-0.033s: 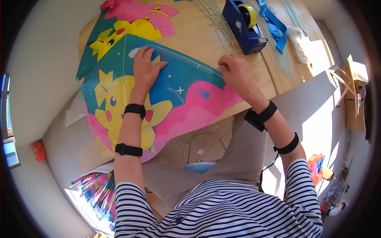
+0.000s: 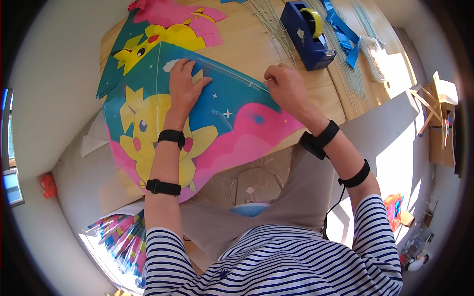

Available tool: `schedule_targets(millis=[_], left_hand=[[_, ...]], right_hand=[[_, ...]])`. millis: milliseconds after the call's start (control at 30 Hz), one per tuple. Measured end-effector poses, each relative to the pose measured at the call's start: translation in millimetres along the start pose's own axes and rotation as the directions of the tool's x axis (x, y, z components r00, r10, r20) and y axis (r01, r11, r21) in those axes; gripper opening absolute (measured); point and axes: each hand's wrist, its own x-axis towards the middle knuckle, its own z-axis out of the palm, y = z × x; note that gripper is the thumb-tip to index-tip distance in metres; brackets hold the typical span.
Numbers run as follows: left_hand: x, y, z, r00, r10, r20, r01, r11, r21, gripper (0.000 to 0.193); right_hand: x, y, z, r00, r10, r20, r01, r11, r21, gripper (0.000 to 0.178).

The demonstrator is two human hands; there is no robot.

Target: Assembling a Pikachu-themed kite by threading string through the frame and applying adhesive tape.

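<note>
A large kite sheet (image 2: 247, 128), teal and pink with a printed yellow cartoon creature, lies on the table and hangs over its near edge. My left hand (image 2: 186, 91) rests on it, palm down with fingers apart, near the upper fold. A thin pale rod (image 2: 229, 73) runs along the sheet's upper right edge, crossed by small whitish bits. At the right part of this edge, my right hand (image 2: 287, 88) is closed in a pinch. Something small and whitish shows at its fingertips, too small to name.
Another printed kite sheet (image 2: 173, 37) lies behind at the left. Beyond my right hand stand a blue tape dispenser (image 2: 306, 44), thin sticks (image 2: 269, 22), blue ribbon (image 2: 340, 29) and a clear plastic box (image 2: 374, 59). Wrapped colourful bundles (image 2: 123, 241) sit at lower left.
My right hand has shifted slightly left along the kite's upper edge, still pinched. My left hand stays in place on the sheet.
</note>
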Motion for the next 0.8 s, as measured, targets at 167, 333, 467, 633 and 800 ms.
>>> schedule_targets(millis=[167,333,467,633,800], left_hand=[[-5,1,6,0.998,-0.041,-0.041,0.040,0.998,-0.041,0.056],[-2,5,6,0.996,-0.056,-0.073,0.049,0.995,-0.090,0.049],[-1,7,5,0.997,-0.063,-0.052,0.058,0.993,-0.099,0.050],[0,5,7,0.995,-0.083,-0.060,0.080,0.996,-0.049,0.061],[0,4,5,0.997,-0.081,0.011,0.081,0.996,0.044,0.061]], right_hand=[[78,-54,89,0.995,-0.085,0.059,0.086,0.996,-0.021,0.010],[121,-83,145,0.976,-0.206,0.071,0.211,0.975,-0.069,0.015],[132,-89,160,0.982,-0.144,0.121,0.164,0.971,-0.173,0.015],[122,-80,146,0.979,-0.136,0.155,0.165,0.968,-0.191,0.018],[91,-60,113,0.974,-0.095,0.208,0.136,0.971,-0.195,0.014]])
